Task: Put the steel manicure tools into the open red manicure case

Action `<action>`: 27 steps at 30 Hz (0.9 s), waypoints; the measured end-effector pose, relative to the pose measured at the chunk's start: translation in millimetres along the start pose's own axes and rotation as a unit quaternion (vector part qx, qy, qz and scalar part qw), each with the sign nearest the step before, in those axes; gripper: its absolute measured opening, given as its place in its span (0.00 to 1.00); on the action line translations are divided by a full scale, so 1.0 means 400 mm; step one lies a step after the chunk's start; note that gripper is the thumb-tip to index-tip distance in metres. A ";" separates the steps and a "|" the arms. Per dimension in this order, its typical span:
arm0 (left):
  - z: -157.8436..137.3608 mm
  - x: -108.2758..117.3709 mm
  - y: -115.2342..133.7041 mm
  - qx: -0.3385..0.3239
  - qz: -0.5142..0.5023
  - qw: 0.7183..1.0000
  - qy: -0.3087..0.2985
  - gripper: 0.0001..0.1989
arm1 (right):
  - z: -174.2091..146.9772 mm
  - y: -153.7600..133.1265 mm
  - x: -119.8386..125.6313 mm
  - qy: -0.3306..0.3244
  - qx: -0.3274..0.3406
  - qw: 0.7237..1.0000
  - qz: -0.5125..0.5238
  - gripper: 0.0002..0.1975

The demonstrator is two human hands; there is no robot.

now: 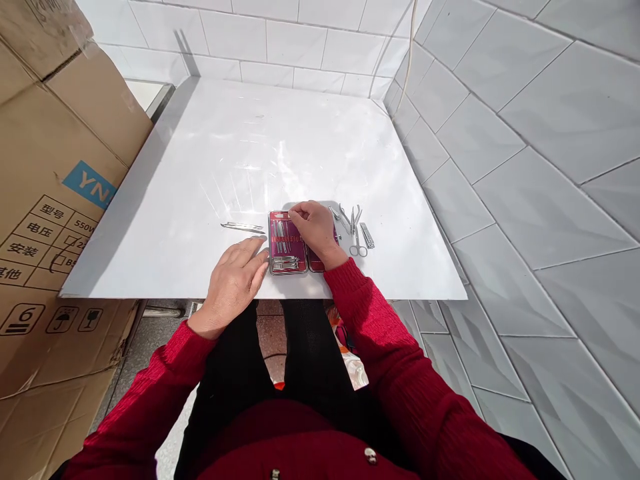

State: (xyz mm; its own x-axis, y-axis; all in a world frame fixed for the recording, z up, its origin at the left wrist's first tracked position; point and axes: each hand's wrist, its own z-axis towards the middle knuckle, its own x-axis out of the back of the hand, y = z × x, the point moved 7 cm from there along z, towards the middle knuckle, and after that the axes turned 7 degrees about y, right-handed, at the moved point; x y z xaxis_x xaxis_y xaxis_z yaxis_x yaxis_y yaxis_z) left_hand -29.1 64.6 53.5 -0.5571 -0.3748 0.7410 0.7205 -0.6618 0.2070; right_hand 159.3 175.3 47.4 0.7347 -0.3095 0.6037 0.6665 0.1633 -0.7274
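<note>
An open manicure case point(302, 248) with a red and purple lining lies near the table's front edge. Its left half holds several slim metal tools point(283, 237) under a strap and nail clippers point(285, 263) below them. Over the case is my right hand point(316, 230), thumb and fingertips pinched together at the upper part of the left half; what they hold, if anything, is hidden. My left hand point(237, 277) lies flat on the table, fingers stretched out beside the case's left edge. Behind it rest thin metal tools point(243, 227).
Right of the case lie small scissors point(358, 249), nippers point(345, 218) and another nail clipper point(367, 235). The white table point(240, 147) meets a tiled wall point(295, 43) behind and another at right. Large cardboard boxes point(60, 140) stand at left.
</note>
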 end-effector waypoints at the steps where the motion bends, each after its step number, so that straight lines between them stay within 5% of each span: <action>1: 0.010 -0.005 -0.009 -0.006 -0.002 1.000 0.002 0.15 | 0.000 -0.001 -0.001 -0.002 0.002 1.000 -0.002 0.09; 14: 0.025 -0.033 -0.010 -0.019 -0.058 0.998 -0.034 0.13 | -0.024 -0.040 -0.011 -0.010 0.079 0.994 -0.069 0.11; 20: 0.022 -0.047 -0.019 -0.011 -0.051 0.999 -0.009 0.13 | -0.027 -0.169 -0.093 -0.150 0.167 0.960 -0.168 0.14; 27: 0.017 -0.026 -0.007 -0.043 -0.056 0.996 0.055 0.12 | -0.002 -0.255 -0.193 -0.239 0.191 0.901 -0.309 0.13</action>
State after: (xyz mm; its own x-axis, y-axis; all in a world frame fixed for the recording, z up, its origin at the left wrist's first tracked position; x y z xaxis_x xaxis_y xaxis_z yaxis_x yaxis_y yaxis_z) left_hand -22.4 74.9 49.5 -0.6771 -0.3619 0.6408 0.6167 -0.7542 0.2256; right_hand 34.5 181.8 74.9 0.1184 -0.0290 0.9925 0.8945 0.4371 -0.0939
